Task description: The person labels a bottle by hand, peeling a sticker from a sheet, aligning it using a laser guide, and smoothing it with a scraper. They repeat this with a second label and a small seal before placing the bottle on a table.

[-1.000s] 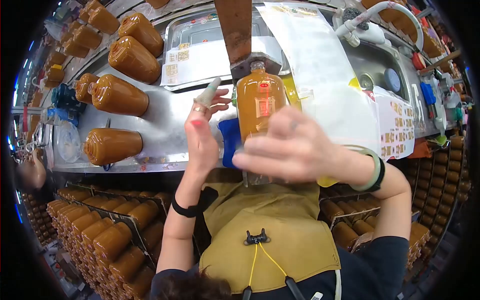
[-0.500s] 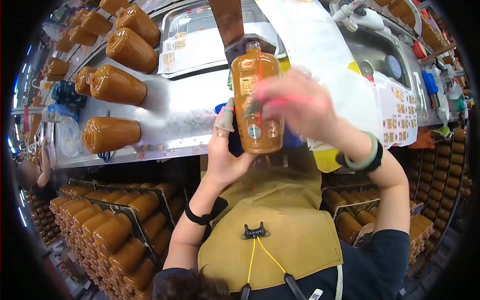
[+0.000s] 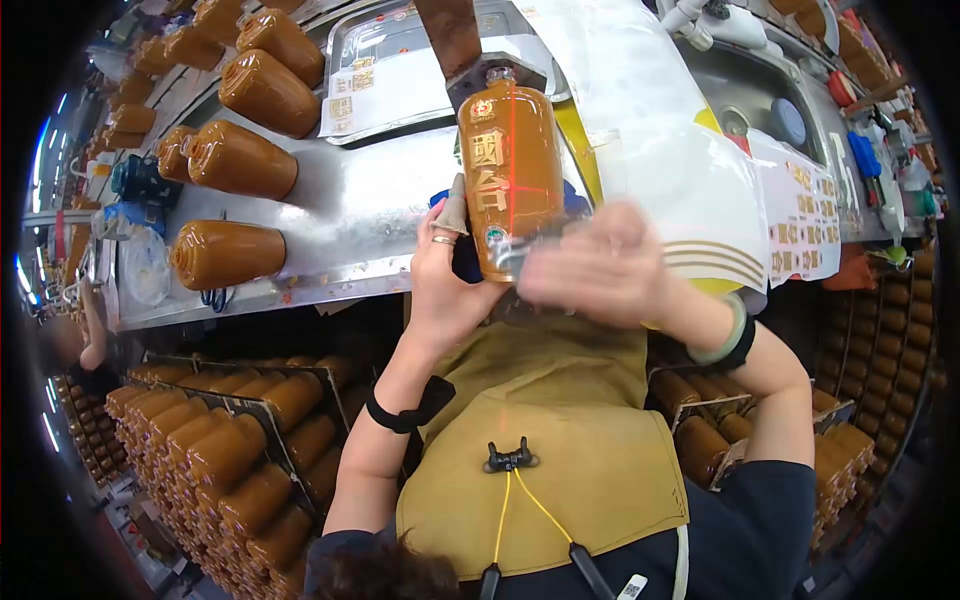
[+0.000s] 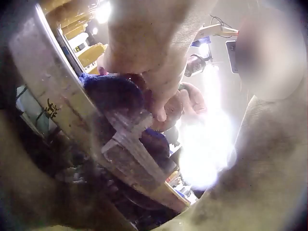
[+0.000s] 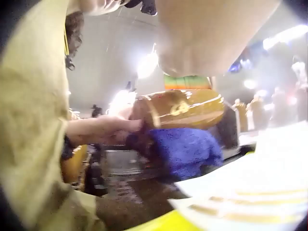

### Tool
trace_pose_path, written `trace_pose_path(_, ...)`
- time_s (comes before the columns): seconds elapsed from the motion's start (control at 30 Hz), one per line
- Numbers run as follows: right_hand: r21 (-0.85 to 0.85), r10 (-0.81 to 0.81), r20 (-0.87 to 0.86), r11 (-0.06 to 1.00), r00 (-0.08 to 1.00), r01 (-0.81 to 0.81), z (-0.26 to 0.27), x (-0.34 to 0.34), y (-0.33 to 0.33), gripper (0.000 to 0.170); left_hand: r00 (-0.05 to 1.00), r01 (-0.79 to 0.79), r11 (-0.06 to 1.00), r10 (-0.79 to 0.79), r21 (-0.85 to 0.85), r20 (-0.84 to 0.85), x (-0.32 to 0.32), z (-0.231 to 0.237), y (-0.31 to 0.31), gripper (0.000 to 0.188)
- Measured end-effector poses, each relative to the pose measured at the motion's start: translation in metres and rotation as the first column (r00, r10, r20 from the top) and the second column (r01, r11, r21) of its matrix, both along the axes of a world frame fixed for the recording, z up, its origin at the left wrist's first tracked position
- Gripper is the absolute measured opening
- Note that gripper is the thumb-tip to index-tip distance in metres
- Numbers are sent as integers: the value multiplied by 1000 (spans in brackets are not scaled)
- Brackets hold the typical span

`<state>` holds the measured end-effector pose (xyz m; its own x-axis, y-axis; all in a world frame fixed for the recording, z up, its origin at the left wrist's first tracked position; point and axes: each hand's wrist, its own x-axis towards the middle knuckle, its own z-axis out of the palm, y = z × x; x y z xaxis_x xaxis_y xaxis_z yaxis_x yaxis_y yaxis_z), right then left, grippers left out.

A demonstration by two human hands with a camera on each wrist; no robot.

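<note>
Between the left hand (image 3: pixel 445 290) and right hand (image 3: pixel 600 265), the brown bottle (image 3: pixel 538 130) lies over a blue cloth (image 5: pixel 187 149), its neck at a metal bracket (image 3: pixel 530 82) beyond them. The left grips its near end; the right is blurred beside that end, its hold impossible to tell. Gold characters (image 3: pixel 487 150), an upper emblem (image 3: pixel 482 108) and a lower round mark (image 3: pixel 496 236) are on, so this face looks largely done; what remains is unclear. The surface is glossy, crossed by red light lines (image 3: pixel 514 160).
</note>
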<state>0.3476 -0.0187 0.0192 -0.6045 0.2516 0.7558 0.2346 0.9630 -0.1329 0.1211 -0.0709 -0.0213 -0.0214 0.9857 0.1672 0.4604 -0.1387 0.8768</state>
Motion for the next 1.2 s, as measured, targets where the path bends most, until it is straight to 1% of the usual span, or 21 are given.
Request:
trace_pose_path(0.07,-45,194,-2,980,981,-194,11,-1,-21,33,1000,19,1000,-18,9,-15,1,8,0,92)
trace_pose_path(0.2,-48,-191,-32,981,981,189,18,6,-15,34,998,3,998,1,58,-68,3,12,-6,90)
trace_pose_path(0.33,-113,91,100,990,991,-79,8,9,-40,38,994,23,972,2,233,-107,9,18,-8,90)
trace_pose_path(0.4,-116,61,57,992,996,-54,17,7,-34,37,993,-103,982,92,158,76,20,13,-10,91)
trace_pose_path(0.43,-87,-115,21,989,993,116,21,6,-28,36,989,-73,996,80,59,-127,16,2,-7,93)
trace_pose_path(0.47,-63,-283,-23,958,959,281,24,4,-24,35,988,-77,995,85,64,-126,14,1,-8,93)
trace_pose_path(0.53,-185,-107,-15,977,994,102,15,1,-26,29,963,-9,962,83,275,-258,12,6,-7,90)
trace_pose_path(0.6,-196,-44,-22,980,999,39,22,-5,-34,27,953,31,949,66,313,-296,9,18,-9,87)
trace_pose_path(0.67,-357,-158,3,922,987,149,35,-12,-17,28,972,-37,926,121,375,-202,17,23,-11,87)
trace_pose_path(0.77,-271,-296,-50,923,954,272,33,-10,27,22,975,-109,952,158,287,-155,26,15,-10,92)
trace_pose_path(0.8,-145,-402,-55,909,914,391,38,-5,39,23,980,-101,966,138,239,-141,24,14,-10,92)
trace_pose_path(0.83,-29,-504,-71,864,861,503,42,-5,44,24,973,-70,945,136,320,-187,21,13,-10,91)
trace_pose_path(0.87,-205,-520,-151,849,841,487,46,-10,41,23,972,-66,936,139,346,-190,19,15,-15,92)
trace_pose_path(0.9,-465,-400,-148,835,905,294,47,-15,27,23,975,-54,926,129,373,-180,18,20,-14,92)
trace_pose_path(0.93,-688,-273,-173,721,946,83,48,-19,13,22,978,-43,918,119,394,-169,17,26,-14,92)
trace_pose_path(0.97,-502,-207,-12,848,978,173,49,-18,12,21,977,-53,917,130,396,-169,12,33,-12,92)
trace_pose_path(1.0,-499,-200,-13,850,980,166,46,-14,22,21,991,36,921,17,388,-131,1,40,-9,91)
trace_pose_path(1.03,-442,-388,-15,830,922,342,42,-5,38,20,991,122,916,-95,383,-89,-10,45,-4,90)
trace_pose_path(1.07,-382,-557,-30,773,830,506,41,1,48,19,993,84,943,-54,322,-100,-22,49,7,84)
trace_pose_path(1.13,-560,-626,-163,695,763,451,52,7,55,15,976,-27,980,68,197,-207,-51,45,39,78)
trace_pose_path(1.2,-544,-614,-145,705,776,456,49,6,50,17,956,-130,974,173,187,-236,-69,32,80,73)
